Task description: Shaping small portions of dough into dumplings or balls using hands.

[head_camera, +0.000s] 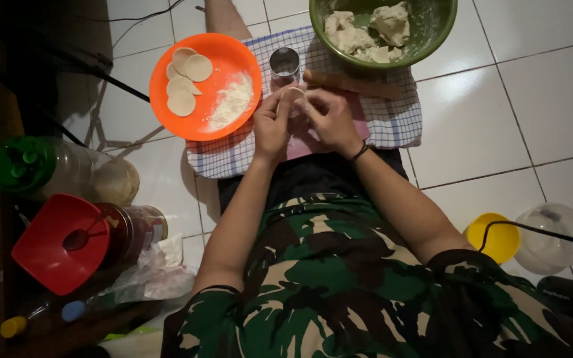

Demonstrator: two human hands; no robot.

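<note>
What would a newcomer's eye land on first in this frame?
Probably the bright orange plate at upper left, holding round dough discs and a heap of flour. Next, the left hand and right hand meeting at centre over a checked cloth, pinching a small dough piece. Above them sits a green bowl of dough lumps.

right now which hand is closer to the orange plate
Left. The left hand sits just beside the orange plate, near its right rim. The right hand is on the far side of the left one, farther off.
</note>
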